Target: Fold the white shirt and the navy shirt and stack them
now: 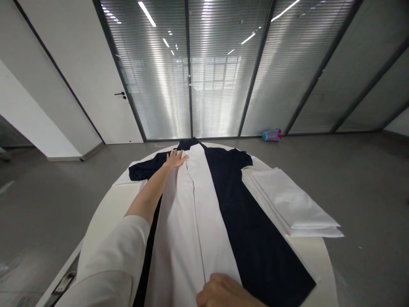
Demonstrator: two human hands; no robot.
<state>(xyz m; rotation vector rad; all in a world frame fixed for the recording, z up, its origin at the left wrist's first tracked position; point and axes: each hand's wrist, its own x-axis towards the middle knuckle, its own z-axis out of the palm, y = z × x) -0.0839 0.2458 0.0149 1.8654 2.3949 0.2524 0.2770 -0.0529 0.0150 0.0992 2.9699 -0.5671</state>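
Note:
A long navy dress (244, 213) with short sleeves and a white front panel (207, 192) lies spread out, its collar at the far end. My left hand (176, 158) rests flat on the white panel near the collar, fingers spread. Down the panel runs a seam or overlapping edge. At the bottom of the view, my right hand (223, 292) is closed, its fingers curled at the lower end of that edge. The fingertips are partly hidden, but they appear to grip the panel's cloth.
The dress lies on a round white table (102, 221). Folded white cloth (294, 204) sits at the right, overhanging the rim. Beyond stand a glass partition with blinds (217, 98) and a white door (92, 76). A blue and red patterned object (271, 135) lies on the floor.

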